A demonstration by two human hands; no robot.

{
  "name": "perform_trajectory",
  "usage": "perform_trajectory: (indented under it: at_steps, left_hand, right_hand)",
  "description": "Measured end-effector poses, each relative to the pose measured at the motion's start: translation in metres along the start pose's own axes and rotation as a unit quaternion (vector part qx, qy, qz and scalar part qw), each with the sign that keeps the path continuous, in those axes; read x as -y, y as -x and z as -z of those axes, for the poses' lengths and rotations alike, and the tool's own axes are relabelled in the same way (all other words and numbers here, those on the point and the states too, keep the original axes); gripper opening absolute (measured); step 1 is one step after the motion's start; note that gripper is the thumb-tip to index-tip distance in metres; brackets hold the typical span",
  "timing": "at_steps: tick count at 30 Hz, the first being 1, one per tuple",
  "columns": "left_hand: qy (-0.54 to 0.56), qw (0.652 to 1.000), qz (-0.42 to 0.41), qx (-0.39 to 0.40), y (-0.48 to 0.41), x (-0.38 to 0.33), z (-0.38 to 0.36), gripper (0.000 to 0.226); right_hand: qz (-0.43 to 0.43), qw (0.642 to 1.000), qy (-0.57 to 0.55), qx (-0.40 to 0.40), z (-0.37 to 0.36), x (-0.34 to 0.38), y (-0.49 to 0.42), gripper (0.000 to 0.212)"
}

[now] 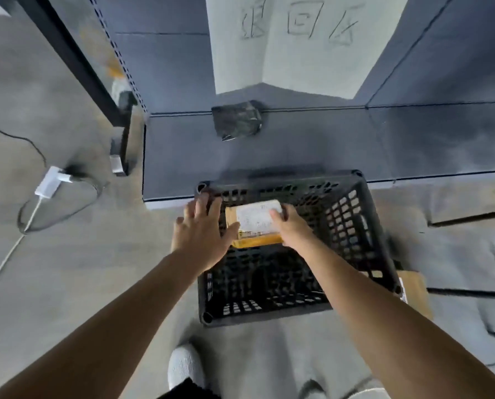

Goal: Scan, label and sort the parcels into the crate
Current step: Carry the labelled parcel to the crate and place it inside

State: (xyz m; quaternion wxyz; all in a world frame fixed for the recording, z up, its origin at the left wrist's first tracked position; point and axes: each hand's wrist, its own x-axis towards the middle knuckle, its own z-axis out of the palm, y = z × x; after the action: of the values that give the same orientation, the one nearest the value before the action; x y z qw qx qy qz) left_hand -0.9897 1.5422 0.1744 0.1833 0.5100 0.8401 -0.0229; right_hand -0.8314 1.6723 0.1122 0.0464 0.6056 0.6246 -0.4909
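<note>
While right grip [293, 229] clasps parcel [254, 219] over crate [352, 226] (black), left grip [200, 232] released, splayed.

A black lattice crate [355, 226] is set on the grey floor [67, 283], just at the front edge of a low dark-blue shelf [413, 145]. A black wrapped parcel [237, 119] is laid on the shelf. A white charger [48, 184] with its cable, and a flat cardboard piece [416, 289] beside the crate, are seen on the floor.
</note>
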Motion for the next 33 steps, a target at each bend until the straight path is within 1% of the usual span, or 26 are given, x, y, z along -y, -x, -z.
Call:
perform_trajectory:
  at_steps: [2,4,7,11,13,15,17,22,26,30,33]
  left_hand:
    - [-0.029,0.999,-0.029,-0.022,-0.02,0.003,-0.029,0.071]
    - [-0.089,0.993,-0.068,-0.04,-0.037,0.007,-0.053,0.072]
    - [-0.162,0.98,-0.098,-0.063,-0.055,0.015,-0.08,0.073]
    - [-0.176,0.974,-0.113,-0.091,-0.069,0.026,-0.104,0.074]
    - [-0.186,0.972,-0.114,-0.084,-0.076,0.03,-0.113,0.074]
    - [-0.221,0.965,-0.122,-0.072,-0.081,0.032,-0.119,0.075]
    - [-0.241,0.959,-0.129,-0.073,-0.085,0.032,-0.124,0.075]
    - [-0.249,0.957,-0.129,-0.068,-0.091,0.032,-0.125,0.078]
    - [-0.227,0.966,-0.114,-0.039,-0.084,0.023,-0.113,0.079]
    - [-0.201,0.974,-0.104,-0.011,-0.054,0.004,-0.078,0.079]
    - [-0.175,0.982,-0.07,0.01,-0.023,-0.01,-0.026,0.082]
  right_hand:
    - [0.0,1.0,0.004,0.003,-0.027,-0.016,-0.036,0.051]
    - [0.006,1.0,0.019,0.009,-0.052,-0.028,-0.067,0.05]
    - [0.002,0.999,0.036,0.016,-0.088,-0.043,-0.11,0.05]
    - [0.007,1.0,0.007,0.02,-0.123,-0.055,-0.143,0.053]
    - [0.014,1.0,0.008,0.013,-0.136,-0.058,-0.153,0.05]
    - [0.014,1.0,0.019,0.0,-0.145,-0.061,-0.162,0.048]
    - [0.022,0.999,0.034,-0.002,-0.149,-0.062,-0.17,0.049]
    - [0.019,0.997,0.064,0.047,-0.141,-0.065,-0.178,0.06]
    - [0.021,0.996,0.068,0.053,-0.118,-0.061,-0.162,0.061]
    - [0.019,0.996,0.072,0.05,-0.075,-0.037,-0.11,0.059]
    - [0.031,0.996,0.071,0.052,-0.031,-0.006,-0.051,0.058]
